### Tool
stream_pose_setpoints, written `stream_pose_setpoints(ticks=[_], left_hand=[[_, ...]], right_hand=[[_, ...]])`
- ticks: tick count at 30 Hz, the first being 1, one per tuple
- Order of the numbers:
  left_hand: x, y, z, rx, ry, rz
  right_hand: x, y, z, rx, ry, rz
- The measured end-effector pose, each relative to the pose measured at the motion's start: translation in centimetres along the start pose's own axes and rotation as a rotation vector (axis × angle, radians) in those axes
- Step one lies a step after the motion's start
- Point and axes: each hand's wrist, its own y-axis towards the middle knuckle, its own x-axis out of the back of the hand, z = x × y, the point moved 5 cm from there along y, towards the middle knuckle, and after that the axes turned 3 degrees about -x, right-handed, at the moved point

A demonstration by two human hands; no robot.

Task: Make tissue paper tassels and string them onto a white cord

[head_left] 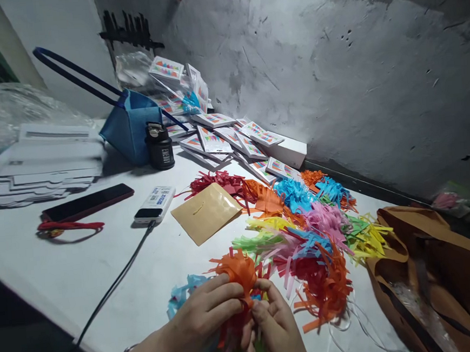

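Both hands meet at the near edge of the table around an orange paper tassel [242, 268] with fringed strips. My left hand [213, 308] is closed on the tassel's left side, its fingers bent over the paper. My right hand [273, 319] pinches the same tassel from the right, thumb and forefinger at its narrow middle. Light blue fringe [187, 291] shows behind the left wrist, with red and green strips below the hands, partly hidden. Just beyond, a heap of coloured tassels [305, 235] in pink, yellow, green, blue, red and orange spreads across the table, with white string [358, 318] beside it.
A brown envelope [206, 213] lies past the hands. Leftward are a power bank [155, 204] with a cable, a phone [88, 202], a black bottle [160, 146], a blue bag [129, 124] and stacked white packets [50, 163]. Printed boxes [216, 139] pile by the wall; a brown bag [438, 274] stands right.
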Motion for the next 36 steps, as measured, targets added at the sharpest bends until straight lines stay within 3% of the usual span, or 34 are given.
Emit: stream_pose_setpoints(ticks=[4,9,14,18,23,28,31,36], left_hand=[[-0.1,0.1,-0.2,0.019,-0.034,0.051],[-1.3,-1.0,-0.3,0.075,-0.105,0.126],[-1.6,-2.3,0.8,0.356,-0.244,0.236],[0.1,-2.6,3.0,0.605,-0.307,0.312],[2.3,-2.1,5.0,0.753,-0.27,0.226],[1.1,-1.5,3.6,0.879,-0.387,0.212],[0.4,-0.6,2.5,0.851,-0.479,0.22],[0.2,0.0,1.9,0.845,-0.484,0.183]], right_hand=[[0.4,0.3,-0.3,0.063,-0.092,-0.08],[1.8,-0.9,3.0,0.406,-0.367,-0.399],[4.2,-1.3,4.5,0.542,-0.107,-0.586],[3.6,-1.0,4.1,0.489,-0.003,-0.525],[1.5,-1.3,2.8,0.353,-0.129,-0.398],[-0.3,-1.7,3.2,0.607,-0.46,-0.209],[-0.4,-1.7,3.4,0.699,-0.599,-0.203],[-0.5,-2.0,3.5,0.718,-0.687,-0.251]])
